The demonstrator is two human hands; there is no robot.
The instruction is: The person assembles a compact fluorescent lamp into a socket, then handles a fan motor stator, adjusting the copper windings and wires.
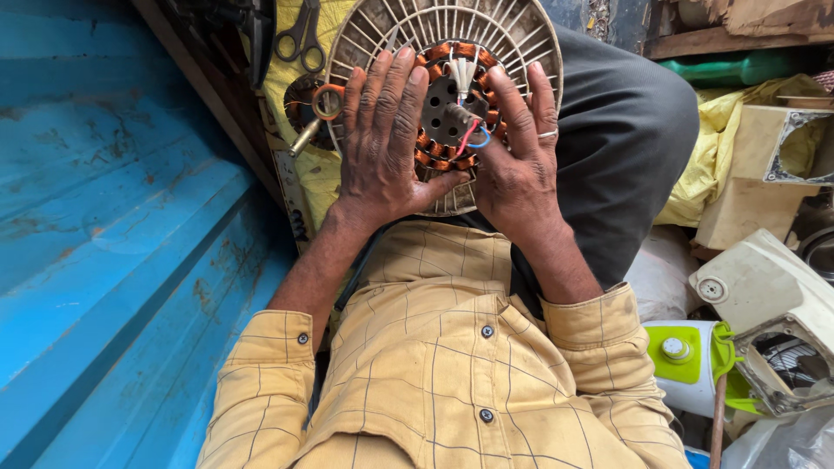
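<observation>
Copper coils ring the stator (447, 95), which I am steadying face-up on my lap inside its round white housing (521, 35), left hand (380, 143) lying flat and unclenched over its left side. My right hand (512, 165) is pinching the small grey block (459, 117) at the hub, its red and blue wires (473, 137) trailing toward me. I judge this the wiring step; next calls for fine fingertip work, the disc's axis pointing up at the camera.
</observation>
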